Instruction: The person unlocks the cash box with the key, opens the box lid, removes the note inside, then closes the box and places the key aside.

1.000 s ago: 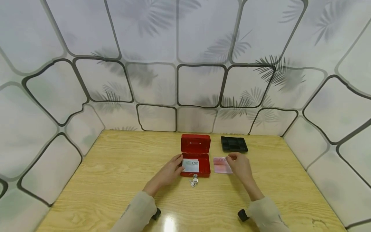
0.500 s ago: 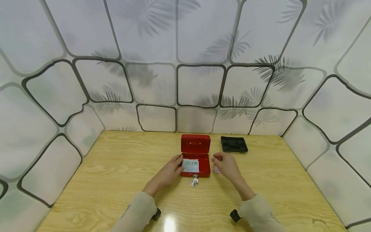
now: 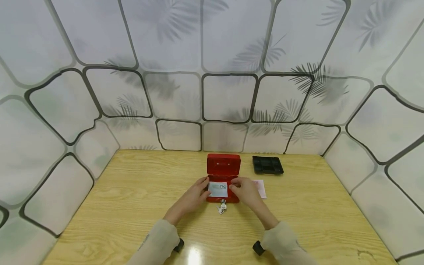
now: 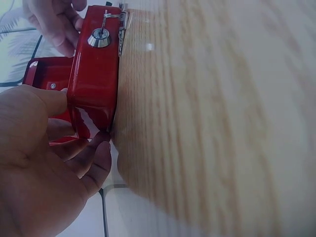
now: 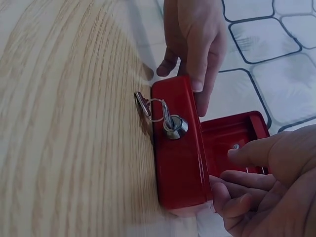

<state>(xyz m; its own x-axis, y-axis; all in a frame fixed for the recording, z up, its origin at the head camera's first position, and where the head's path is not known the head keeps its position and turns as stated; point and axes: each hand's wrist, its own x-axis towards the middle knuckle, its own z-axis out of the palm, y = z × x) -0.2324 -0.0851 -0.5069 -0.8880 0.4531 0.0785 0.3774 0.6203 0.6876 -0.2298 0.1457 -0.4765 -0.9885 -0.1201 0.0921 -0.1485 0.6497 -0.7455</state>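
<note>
The left end of a glossy, round-cornered red box [image 5: 180,165] is gripped by the left hand [image 3: 194,194] — thumb at the rim, fingers bent round the wall. Opposite, the right hand [image 3: 246,190] is held loose over the box's right side, thumb parted from half-bent fingers. Between them, inside, a flat paper 50 note [image 3: 217,189] is seen — beyond the right hand, a pink note [image 3: 261,189] on grained wood [image 3: 318,206].
</note>
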